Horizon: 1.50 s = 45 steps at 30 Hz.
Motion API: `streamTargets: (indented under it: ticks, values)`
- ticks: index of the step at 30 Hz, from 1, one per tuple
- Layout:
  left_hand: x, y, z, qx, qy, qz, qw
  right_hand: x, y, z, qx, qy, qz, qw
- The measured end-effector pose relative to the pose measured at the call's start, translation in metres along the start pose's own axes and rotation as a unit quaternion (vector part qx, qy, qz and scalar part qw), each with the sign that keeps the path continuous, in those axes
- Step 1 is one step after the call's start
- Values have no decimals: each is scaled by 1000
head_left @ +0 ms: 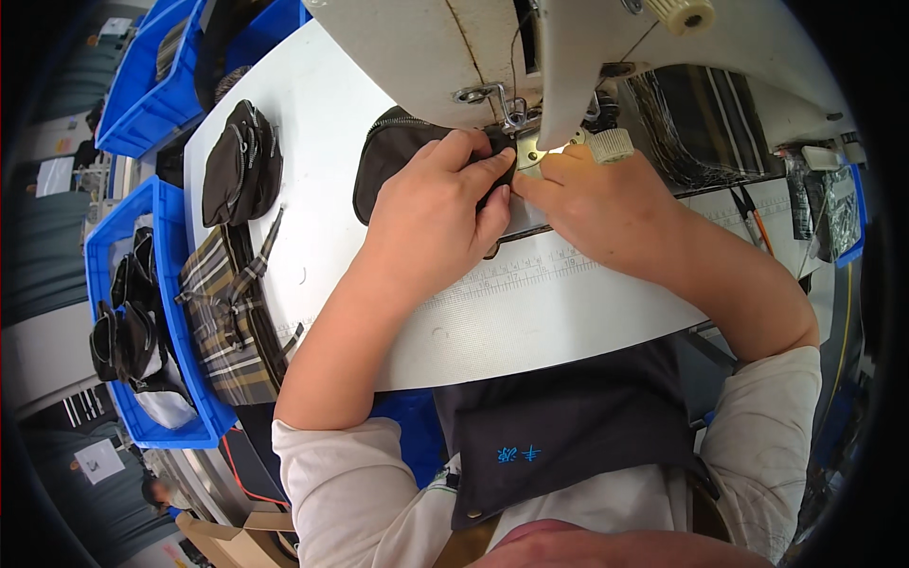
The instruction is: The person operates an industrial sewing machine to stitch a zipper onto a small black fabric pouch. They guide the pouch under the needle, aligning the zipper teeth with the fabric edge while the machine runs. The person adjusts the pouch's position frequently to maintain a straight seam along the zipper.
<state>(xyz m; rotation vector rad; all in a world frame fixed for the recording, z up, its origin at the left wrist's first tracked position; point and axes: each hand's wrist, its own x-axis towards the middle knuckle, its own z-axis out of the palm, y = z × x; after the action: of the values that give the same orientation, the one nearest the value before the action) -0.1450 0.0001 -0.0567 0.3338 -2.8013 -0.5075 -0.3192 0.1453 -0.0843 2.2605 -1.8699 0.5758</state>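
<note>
A dark brown zippered pouch (382, 156) lies on the white table under the head of a sewing machine (431, 57). My left hand (437, 204) grips the pouch's right edge, thumb and fingers pressed together close to the presser foot (516, 118). Just right of it, my right hand (606, 204) has its fingers bent, with fingertips at the same edge beside the metal needle plate (532, 158). Whether the right fingers pinch the cloth is hard to make out. The needle's tip is hidden behind my fingers.
Left on the table are stacked dark pouches (242, 166) and plaid fabric pieces (232, 317). A blue bin (170, 284) with pouches stands beyond the left edge, other blue bins (151, 118) farther back. Striped fabric (705, 123), a pen and tweezers (753, 222) lie at right.
</note>
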Motion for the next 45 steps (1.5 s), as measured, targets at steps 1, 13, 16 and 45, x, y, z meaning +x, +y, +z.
streamTargets:
  ticks: [1,13,16,45]
  values:
    - [0,0,0,-4,-3,-5,1000,0,0,-1,-2,-4,3,1000]
    - [-5,7,-5,-9,-44,-44,998,-1,0,-2,-17,-14,14,1000]
    - [-8,7,-8,-24,-67,-46,996,-4,-6,-3,-26,-63,20,997]
    - [-8,20,2,52,1,19,998,-10,-17,-20,56,-63,-59,995]
